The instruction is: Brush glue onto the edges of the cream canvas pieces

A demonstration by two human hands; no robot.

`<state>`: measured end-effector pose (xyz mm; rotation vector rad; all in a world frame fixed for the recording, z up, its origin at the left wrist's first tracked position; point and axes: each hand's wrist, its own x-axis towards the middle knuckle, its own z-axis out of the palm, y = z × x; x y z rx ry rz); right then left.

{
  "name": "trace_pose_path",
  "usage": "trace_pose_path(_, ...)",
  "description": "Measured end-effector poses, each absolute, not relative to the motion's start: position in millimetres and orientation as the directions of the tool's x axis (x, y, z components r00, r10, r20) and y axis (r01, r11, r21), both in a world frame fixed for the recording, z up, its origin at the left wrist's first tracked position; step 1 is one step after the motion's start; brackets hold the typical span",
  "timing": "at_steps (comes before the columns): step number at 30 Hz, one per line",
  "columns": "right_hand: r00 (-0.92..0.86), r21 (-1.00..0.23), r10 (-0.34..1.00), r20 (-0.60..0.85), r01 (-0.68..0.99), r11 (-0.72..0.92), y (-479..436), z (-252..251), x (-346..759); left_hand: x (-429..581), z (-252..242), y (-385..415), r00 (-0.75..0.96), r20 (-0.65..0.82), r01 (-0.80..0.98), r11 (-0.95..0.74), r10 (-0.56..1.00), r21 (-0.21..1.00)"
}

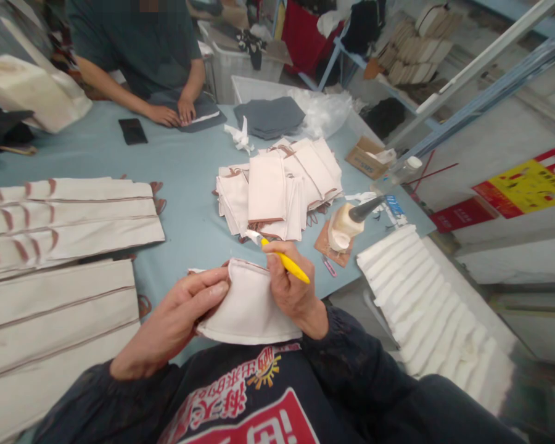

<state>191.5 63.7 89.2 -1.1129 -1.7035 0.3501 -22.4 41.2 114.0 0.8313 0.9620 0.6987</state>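
Observation:
My left hand [197, 296] grips the left edge of a cream fabric piece [254, 305], thumb on its face. The piece is held up close to my body, with a stitched edge along its top. In my right hand [296, 290] is a yellow-handled brush [287, 262], its white tip pointing up and left above the fabric's top edge. My right fingers also rest against the fabric's right side. Just beyond lies a pile of similar cream pieces [268, 188] with brown edging. A white glue bottle [343, 225] with a dark nozzle stands to the right.
Long rows of cream pieces [74, 225] cover the table's left side. Across the table [185, 172], a person's hands [171, 116] press dark cloth. A phone [132, 131], a dark fabric stack [271, 117] and a small cardboard box [369, 158] lie around. White folded strips [435, 308] sit at right.

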Motion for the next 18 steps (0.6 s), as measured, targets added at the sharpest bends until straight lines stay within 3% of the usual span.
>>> trace_pose_path(5,0.14,-0.729,0.812,0.566,0.545,0.414,75.0,96.3,208.7,-36.1,104.8,43.2,0.319,-0.253,0.115,0.228,0.913,0.967)
trace_pose_path(9,0.233,-0.794,0.833,0.502,0.506,0.337,77.6,97.7,220.3,-35.8,99.3,39.4,0.306,-0.085,0.302,-0.011,0.948,0.953)
trace_pose_path(12,0.248,-0.815,0.848,0.468,0.493,0.305,78.8,90.5,220.0,-27.2,100.1,37.5,0.365,-0.017,0.338,-0.115,0.931,0.934)
trace_pose_path(18,0.247,-0.842,0.877,0.413,0.471,0.263,82.5,78.6,216.2,-13.9,110.0,35.1,0.526,-0.034,0.277,-0.134,0.85,0.951)
